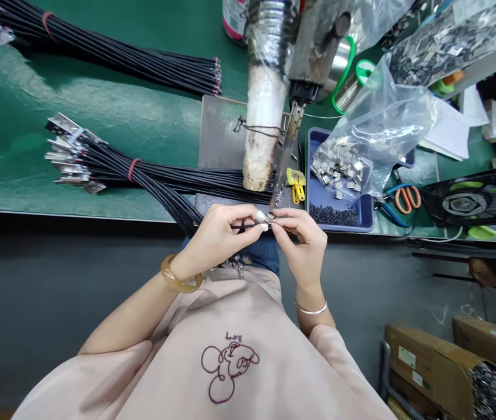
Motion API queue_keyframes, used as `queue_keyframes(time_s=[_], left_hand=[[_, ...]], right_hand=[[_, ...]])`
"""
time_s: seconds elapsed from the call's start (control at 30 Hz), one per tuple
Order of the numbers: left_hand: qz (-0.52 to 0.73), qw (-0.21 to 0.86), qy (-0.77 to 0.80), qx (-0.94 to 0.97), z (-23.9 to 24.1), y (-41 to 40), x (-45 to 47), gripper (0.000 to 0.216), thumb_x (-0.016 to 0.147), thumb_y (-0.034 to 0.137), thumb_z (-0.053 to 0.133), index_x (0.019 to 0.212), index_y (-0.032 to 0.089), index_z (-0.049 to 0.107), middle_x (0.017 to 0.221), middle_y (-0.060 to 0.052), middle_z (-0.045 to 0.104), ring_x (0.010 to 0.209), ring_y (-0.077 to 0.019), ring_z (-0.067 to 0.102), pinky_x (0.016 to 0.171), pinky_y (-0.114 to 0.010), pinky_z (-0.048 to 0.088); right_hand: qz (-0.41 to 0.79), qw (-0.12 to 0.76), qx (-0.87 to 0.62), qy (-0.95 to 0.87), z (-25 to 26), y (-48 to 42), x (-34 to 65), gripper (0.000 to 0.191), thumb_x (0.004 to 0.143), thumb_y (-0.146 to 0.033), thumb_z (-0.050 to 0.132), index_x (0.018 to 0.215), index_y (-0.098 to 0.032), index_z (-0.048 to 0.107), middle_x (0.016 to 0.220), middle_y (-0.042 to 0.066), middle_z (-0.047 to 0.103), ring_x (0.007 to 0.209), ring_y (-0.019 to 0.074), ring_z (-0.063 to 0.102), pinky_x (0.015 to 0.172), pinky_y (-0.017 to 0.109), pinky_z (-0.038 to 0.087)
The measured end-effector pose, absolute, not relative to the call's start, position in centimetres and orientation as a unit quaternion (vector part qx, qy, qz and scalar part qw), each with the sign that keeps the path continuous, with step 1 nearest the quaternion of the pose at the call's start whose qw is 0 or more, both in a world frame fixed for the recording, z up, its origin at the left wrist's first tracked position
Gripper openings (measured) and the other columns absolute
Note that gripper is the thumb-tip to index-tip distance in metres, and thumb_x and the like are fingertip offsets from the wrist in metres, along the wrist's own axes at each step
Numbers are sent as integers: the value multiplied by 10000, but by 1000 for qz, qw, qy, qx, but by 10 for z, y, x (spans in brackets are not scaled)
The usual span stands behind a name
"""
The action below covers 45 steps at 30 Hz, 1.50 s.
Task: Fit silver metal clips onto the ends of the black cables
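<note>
My left hand [219,236] is closed in a pinch on a thin black cable [243,226], close to its end. Thumb and fingers of my right hand [304,239] meet the left fingertips there, pinched on a small silvery piece [269,216] at the cable end; its exact shape is mostly hidden. Just above both hands, the tip of a soldering iron [289,140] points down toward them. A bundle of black cables [173,175], tied with a red band, lies to the left, with metal connectors [70,151] at its far ends.
Another tied cable bundle [121,52] lies at the back left. A wrapped white post [260,128] stands beside the iron. To the right are a blue tray [365,220] with metal shells [339,166] and black bits [333,215], orange-handled scissors [407,198], and a black fan [471,198].
</note>
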<state>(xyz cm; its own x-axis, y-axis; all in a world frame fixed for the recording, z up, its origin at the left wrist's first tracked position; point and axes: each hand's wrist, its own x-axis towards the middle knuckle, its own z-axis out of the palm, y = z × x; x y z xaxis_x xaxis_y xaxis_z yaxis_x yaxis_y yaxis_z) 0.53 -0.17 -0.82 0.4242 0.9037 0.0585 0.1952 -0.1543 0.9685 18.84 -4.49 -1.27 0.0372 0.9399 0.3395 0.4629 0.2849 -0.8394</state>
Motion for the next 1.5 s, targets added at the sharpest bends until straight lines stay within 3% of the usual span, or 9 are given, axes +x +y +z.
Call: queue_keyframes(time_s=[0.17, 0.4, 0.6, 0.7, 0.87, 1.1, 1.5], left_hand=[[357, 546, 406, 640, -8, -3, 9, 178, 886, 252, 637, 793, 127, 722, 707, -21, 677, 617, -99, 558, 580, -202, 440], [401, 580, 421, 571, -3, -5, 16, 148, 822, 243, 669, 760, 120, 724, 675, -12, 645, 604, -92, 535, 587, -195, 456], [400, 556, 438, 582, -1, -7, 20, 107, 759, 183, 641, 664, 135, 636, 547, 49, 423, 508, -54, 323, 460, -177, 257], [420, 547, 435, 578, 0, -7, 21, 138, 774, 182, 626, 642, 145, 608, 524, 59, 368, 493, -54, 270, 447, -194, 203], [418, 536, 451, 578, 1, -5, 21, 182, 813, 215, 624, 645, 146, 638, 538, 39, 420, 519, -74, 322, 474, -210, 254], [421, 517, 467, 580, 0, -4, 23, 224, 805, 225, 626, 599, 140, 608, 539, 38, 433, 513, -65, 307, 486, -214, 271], [434, 525, 481, 552, 2, -3, 28, 142, 788, 206, 632, 663, 143, 654, 532, 45, 427, 489, -60, 291, 456, -208, 240]], right_hand=[[193, 481, -533, -669, -14, -46, 180, 104, 905, -137, 671, 896, -232, 713, 1041, 38, 774, 979, 177, 746, 862, 348, 639], [103, 513, -524, -672, -17, -51, 186, 184, 934, -111, 625, 1033, -247, 698, 1085, 46, 785, 1023, 195, 756, 901, 395, 634], [47, 516, -488, -702, -16, -52, 183, 215, 887, -92, 701, 1023, -256, 675, 1027, 27, 808, 918, 173, 787, 771, 305, 660], [74, 539, -498, -675, -20, -48, 182, 178, 907, -111, 681, 1010, -256, 664, 1004, 22, 806, 914, 173, 790, 790, 326, 670], [182, 526, -519, -649, -24, -45, 185, 71, 953, -166, 616, 985, -229, 617, 1095, 65, 790, 1007, 185, 782, 831, 354, 677], [59, 501, -486, -713, -21, -43, 183, 153, 911, -100, 636, 937, -248, 607, 1077, 50, 802, 963, 179, 791, 800, 330, 680], [-8, 479, -455, -751, -19, -35, 186, 224, 879, -72, 655, 968, -271, 603, 1078, 46, 815, 936, 180, 800, 766, 292, 674]])
